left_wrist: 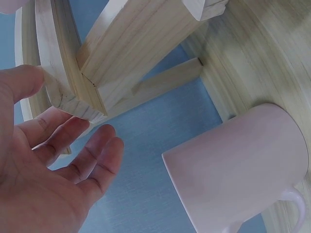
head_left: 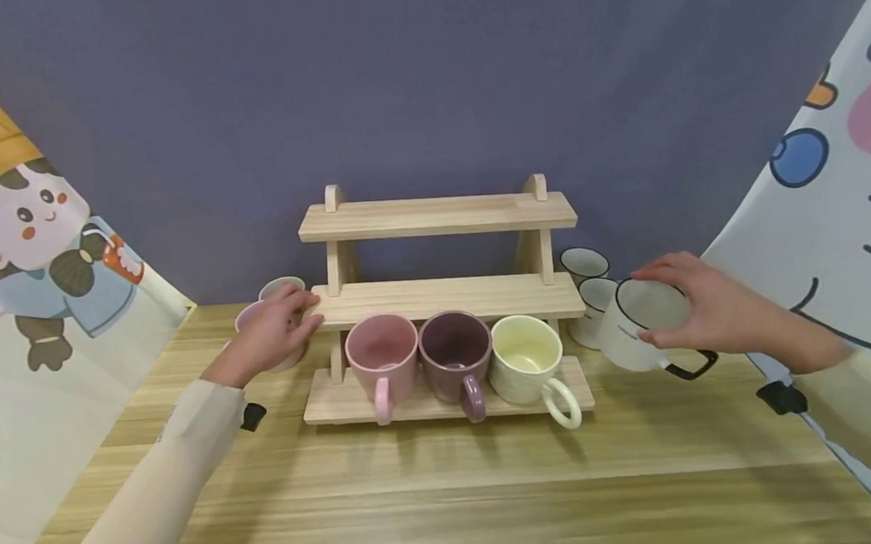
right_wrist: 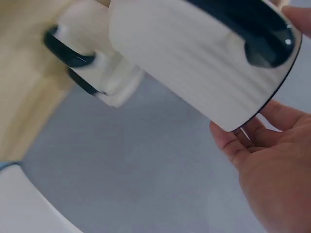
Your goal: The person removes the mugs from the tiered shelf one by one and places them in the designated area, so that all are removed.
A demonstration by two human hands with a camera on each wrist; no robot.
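My left hand (head_left: 269,334) grips the left end of the middle board of a wooden tiered rack (head_left: 448,296). In the left wrist view, the thumb lies on one face of the board end (left_wrist: 80,104) and fingers touch the other. At the right, my right hand (head_left: 722,308) holds a white mug (head_left: 626,335) by its rim, thumb and fingers on opposite sides. This mug has a black rim and a black handle (head_left: 692,366) and tilts slightly. Two similar white mugs (head_left: 595,308) stand behind it, beside the rack.
On the rack's bottom board stand a pink mug (head_left: 382,350), a purple mug (head_left: 455,350) and a pale yellow mug (head_left: 525,358), handles forward. More light mugs, including a pale pink one (left_wrist: 238,170), stand left of the rack, partly behind my left hand. A dark blue backdrop (head_left: 424,81) rises behind.
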